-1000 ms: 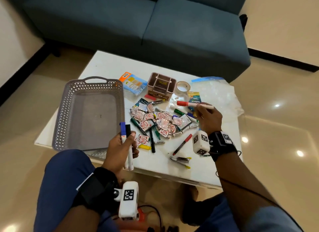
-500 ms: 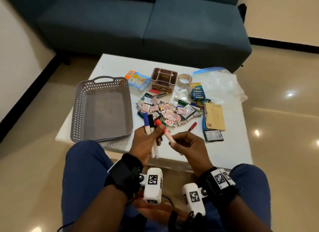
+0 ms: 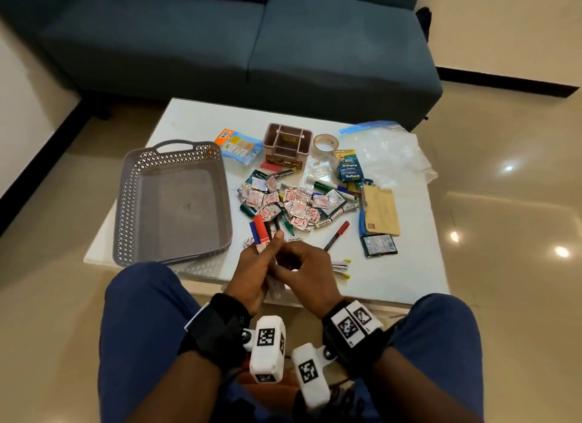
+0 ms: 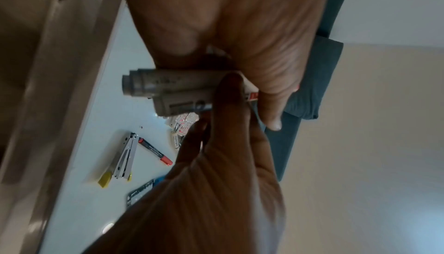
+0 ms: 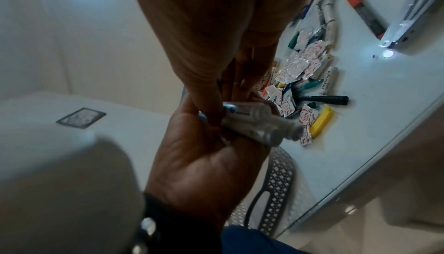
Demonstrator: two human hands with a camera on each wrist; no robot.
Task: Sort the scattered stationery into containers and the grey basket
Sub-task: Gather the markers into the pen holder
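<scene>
White-barrelled markers with blue, red and black caps (image 3: 262,233), 3 at least, bunched upright in left hand (image 3: 252,270), fingers curled round barrels. Right hand (image 3: 304,273) pinching bundle's lower end, probably squaring it for 1 drop. Empty grey perforated plastic basket (image 3: 132,202) just left.

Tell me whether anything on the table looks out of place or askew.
The grey basket juts past the table's near edge. The stapler lies splayed open. Sachets and markers sprawl in one jumbled heap.
</scene>
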